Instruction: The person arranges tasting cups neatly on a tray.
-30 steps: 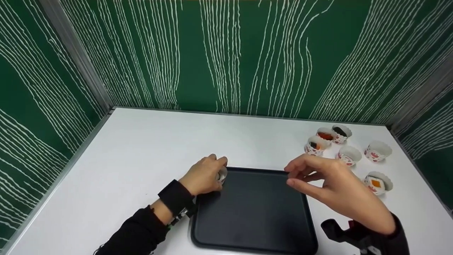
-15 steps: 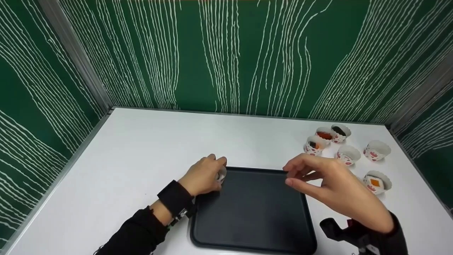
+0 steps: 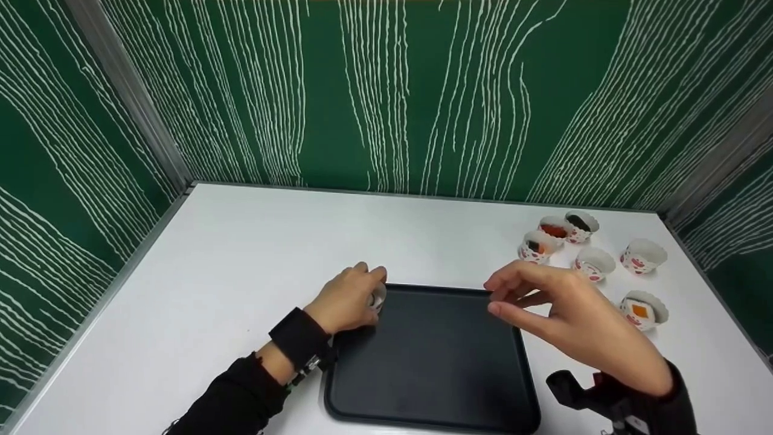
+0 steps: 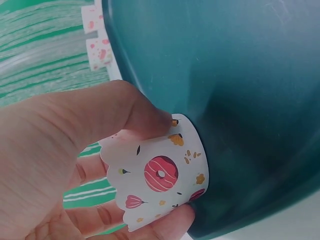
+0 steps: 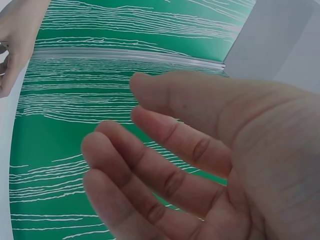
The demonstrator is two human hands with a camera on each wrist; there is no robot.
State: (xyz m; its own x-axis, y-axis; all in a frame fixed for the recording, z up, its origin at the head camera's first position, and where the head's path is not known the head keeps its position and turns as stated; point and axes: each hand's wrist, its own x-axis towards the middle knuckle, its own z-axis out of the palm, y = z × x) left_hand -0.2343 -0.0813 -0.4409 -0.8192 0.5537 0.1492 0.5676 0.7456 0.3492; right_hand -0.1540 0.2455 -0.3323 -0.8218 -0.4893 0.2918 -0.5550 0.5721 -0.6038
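A white paper baking cup [image 4: 162, 172] printed with a pink donut and small flowers is gripped by my left hand [image 3: 347, 299]. In the left wrist view the thumb lies on one side of it and fingers curl round the other. Its base meets the dark tray [image 3: 435, 362] at the far left corner. What the cup contains is mostly hidden by the hand. My right hand [image 3: 570, 320] hovers over the tray's right edge, its fingers loosely bent. Nothing lies between those fingers [image 5: 172, 185] in the right wrist view.
Several similar paper cups stand on the white table [image 3: 290, 229] at the right. One cup [image 3: 644, 310] contains a white piece with an orange square, another [image 3: 552, 228] something red. Two cups [image 3: 595, 266] nearby show no visible filling. Green panels [image 3: 326, 90] with white lines surround the table.
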